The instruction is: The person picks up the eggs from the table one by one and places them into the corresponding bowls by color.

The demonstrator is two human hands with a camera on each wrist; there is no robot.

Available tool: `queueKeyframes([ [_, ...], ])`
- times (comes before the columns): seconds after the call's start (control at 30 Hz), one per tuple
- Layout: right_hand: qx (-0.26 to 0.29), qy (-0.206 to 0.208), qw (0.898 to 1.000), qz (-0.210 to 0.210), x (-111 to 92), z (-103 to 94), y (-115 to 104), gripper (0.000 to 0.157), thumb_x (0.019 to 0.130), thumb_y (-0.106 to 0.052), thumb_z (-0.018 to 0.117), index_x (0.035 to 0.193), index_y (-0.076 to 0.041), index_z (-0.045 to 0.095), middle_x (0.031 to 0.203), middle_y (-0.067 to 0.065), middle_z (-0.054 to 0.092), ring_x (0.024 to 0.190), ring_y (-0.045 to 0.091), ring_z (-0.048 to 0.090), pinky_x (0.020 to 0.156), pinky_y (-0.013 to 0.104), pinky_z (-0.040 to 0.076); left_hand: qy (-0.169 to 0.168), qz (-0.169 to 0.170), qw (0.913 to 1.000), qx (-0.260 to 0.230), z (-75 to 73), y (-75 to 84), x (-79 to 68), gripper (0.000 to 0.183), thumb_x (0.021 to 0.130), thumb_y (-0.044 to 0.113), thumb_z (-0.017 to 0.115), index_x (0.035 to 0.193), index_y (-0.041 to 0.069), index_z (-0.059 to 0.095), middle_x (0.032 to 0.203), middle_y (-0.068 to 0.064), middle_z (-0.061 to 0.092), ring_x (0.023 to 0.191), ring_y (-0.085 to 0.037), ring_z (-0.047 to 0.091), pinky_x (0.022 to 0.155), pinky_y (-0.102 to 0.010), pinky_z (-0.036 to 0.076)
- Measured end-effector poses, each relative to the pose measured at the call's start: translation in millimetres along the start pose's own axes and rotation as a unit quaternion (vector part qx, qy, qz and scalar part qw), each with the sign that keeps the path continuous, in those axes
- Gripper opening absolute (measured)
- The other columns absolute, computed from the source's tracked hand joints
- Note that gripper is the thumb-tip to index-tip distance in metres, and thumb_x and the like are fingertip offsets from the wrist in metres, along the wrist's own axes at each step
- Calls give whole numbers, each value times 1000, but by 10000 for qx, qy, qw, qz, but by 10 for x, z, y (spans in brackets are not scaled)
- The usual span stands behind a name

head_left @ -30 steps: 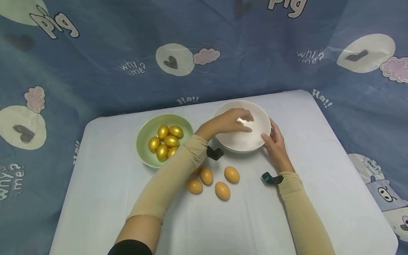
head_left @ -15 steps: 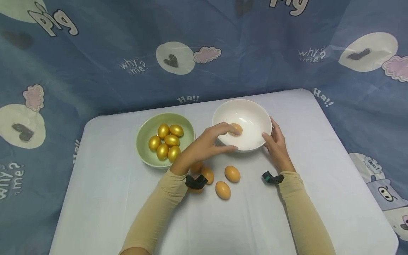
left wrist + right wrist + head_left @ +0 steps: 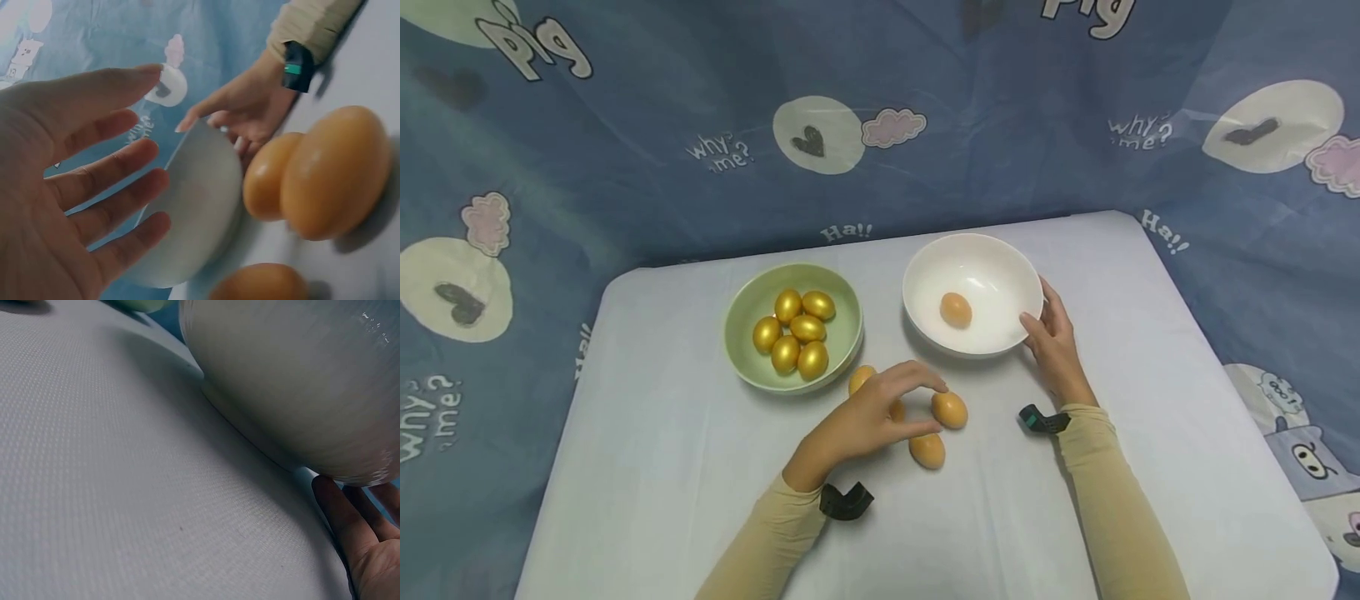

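My left hand (image 3: 880,408) hovers over a group of brown eggs, with thumb and index finger spread apart. Nearest to its fingertips lies one brown egg (image 3: 950,410), with another brown egg (image 3: 928,451) just below the thumb. In the left wrist view the palm faces the camera with no object in it, and a large brown egg (image 3: 336,172) shows at the right. My right hand (image 3: 1054,346) holds the white bowl (image 3: 1003,287) at its right edge, thumb at the rim and fingers against the outer wall. Inside that bowl lies a single brown egg (image 3: 956,310).
A green bowl (image 3: 739,337) with several golden eggs (image 3: 807,327) stands to the left of the white one. Partly behind the left hand sits a further brown egg (image 3: 861,379). Blue printed cloth (image 3: 700,208) borders the white tabletop (image 3: 647,467).
The left hand has come out of the white bowl and moved down and left to the brown eggs. A brown egg now lies released in that bowl. The right hand stays at the rim.
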State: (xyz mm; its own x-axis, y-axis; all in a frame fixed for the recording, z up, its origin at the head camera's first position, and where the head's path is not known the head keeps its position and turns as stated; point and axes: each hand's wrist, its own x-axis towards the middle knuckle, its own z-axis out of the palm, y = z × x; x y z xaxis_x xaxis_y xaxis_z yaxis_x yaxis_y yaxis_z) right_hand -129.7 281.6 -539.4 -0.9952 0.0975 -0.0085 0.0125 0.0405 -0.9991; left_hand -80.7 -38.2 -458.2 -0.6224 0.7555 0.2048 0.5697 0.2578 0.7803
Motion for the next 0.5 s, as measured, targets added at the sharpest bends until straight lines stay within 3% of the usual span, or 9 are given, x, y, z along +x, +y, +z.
queueKeyframes([
  [0.13, 10, 5, 10000, 6, -4, 17, -5, 68, 104, -35, 61, 162, -39, 27, 171, 1, 30, 151, 36, 42, 101, 19, 56, -64, -193, 9995, 248, 109, 3, -109, 43, 89, 22, 83, 127, 10, 66, 128, 4, 64, 124, -15, 60, 107, -35, 55],
  [0.27, 11, 21, 10000, 25, -5, 14, -5, 68, 104, -35, 61, 162, -40, 28, 171, 1, 31, 151, 35, 42, 101, 19, 57, -109, -320, 9964, 775, 225, 27, -170, 42, 89, 26, 83, 125, 13, 66, 127, 4, 65, 125, -13, 59, 112, -32, 52],
  [0.5, 8, 32, 10000, 39, 0, 15, -4, 68, 103, -35, 61, 162, -40, 28, 170, 1, 31, 150, 36, 43, 101, 20, 56, -197, -583, 9884, 1392, 397, 74, -218, 42, 88, 30, 84, 124, 17, 67, 122, 4, 64, 117, -14, 60, 102, -30, 56],
])
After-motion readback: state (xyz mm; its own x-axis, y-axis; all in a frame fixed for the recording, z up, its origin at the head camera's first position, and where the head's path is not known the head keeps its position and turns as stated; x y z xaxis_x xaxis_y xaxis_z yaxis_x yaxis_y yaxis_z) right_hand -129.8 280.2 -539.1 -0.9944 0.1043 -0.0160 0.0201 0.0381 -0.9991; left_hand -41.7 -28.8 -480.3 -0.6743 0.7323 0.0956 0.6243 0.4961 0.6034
